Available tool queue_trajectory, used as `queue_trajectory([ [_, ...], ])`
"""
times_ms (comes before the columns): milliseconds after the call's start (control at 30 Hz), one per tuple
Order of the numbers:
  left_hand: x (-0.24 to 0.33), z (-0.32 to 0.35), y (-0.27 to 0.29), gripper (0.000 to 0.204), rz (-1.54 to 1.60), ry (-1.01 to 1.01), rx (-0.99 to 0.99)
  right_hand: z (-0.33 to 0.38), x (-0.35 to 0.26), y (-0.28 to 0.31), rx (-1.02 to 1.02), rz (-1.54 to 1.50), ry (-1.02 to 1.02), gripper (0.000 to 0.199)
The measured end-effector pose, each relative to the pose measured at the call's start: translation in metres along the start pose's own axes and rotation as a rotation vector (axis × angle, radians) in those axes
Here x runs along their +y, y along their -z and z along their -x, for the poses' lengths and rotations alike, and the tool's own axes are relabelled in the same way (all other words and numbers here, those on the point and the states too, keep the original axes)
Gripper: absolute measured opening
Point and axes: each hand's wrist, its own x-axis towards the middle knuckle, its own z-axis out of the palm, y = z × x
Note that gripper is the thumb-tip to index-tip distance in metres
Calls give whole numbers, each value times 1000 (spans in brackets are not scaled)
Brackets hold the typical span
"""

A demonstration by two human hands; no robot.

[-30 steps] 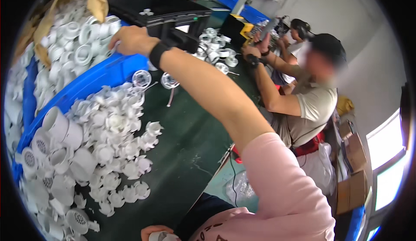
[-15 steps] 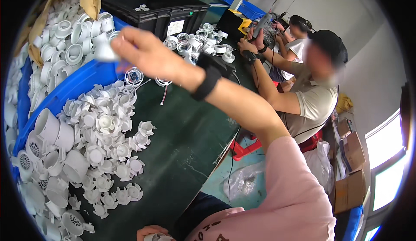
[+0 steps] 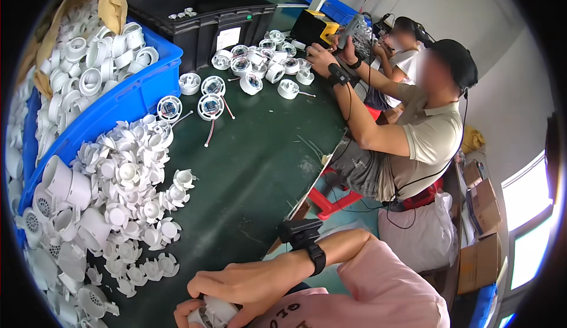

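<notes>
The round plastic housing (image 3: 215, 313) under my right hand (image 3: 248, 286) is white. The ribbed plastic fan parts (image 3: 127, 192) heaped before me are white throughout. My table surface (image 3: 260, 157) is dark green. The open plastic crate (image 3: 127, 100) is bright blue; the rectangular plastic bin (image 3: 227, 15) behind it is black. My sleeve (image 3: 384, 286) is pale pink, my wrist strap (image 3: 317, 258) black.
</notes>
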Motion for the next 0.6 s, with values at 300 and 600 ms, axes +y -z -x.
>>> queue_trajectory([
  [300, -2, 1, -8, 54, -104, -28, 179, 9, 7, -35, 384, -30, 161, 50],
  [600, -13, -5, -4, 47, -187, -88, 65, 18, 16, -42, 336, -252, 71, 58],
])
